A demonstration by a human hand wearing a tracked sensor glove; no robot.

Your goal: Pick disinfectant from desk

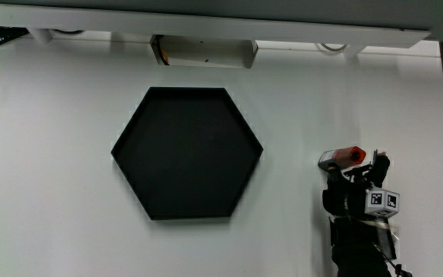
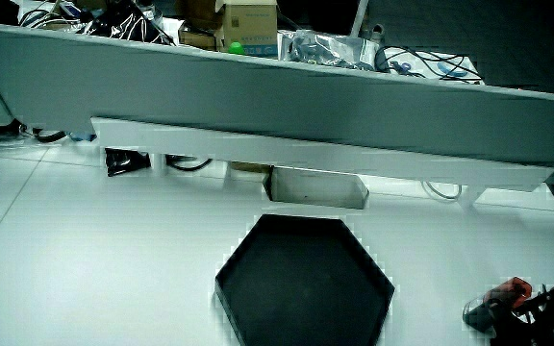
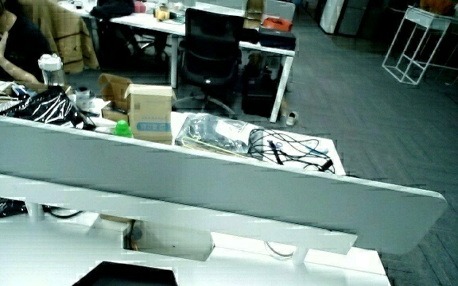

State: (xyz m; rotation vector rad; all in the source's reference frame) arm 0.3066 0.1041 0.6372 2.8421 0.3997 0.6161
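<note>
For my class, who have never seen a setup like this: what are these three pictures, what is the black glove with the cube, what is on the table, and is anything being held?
No machine here: a person's hand in a black glove, with a patterned cube on its back. The main view looks straight down on a white table. The side views look forward across it toward a low partition, with office clutter past that. On the table lies an empty black six-sided tray. Beside the tray, the hand's grip is closed on a small bottle with a red cap, apparently the disinfectant; a side view shows it too.
</note>
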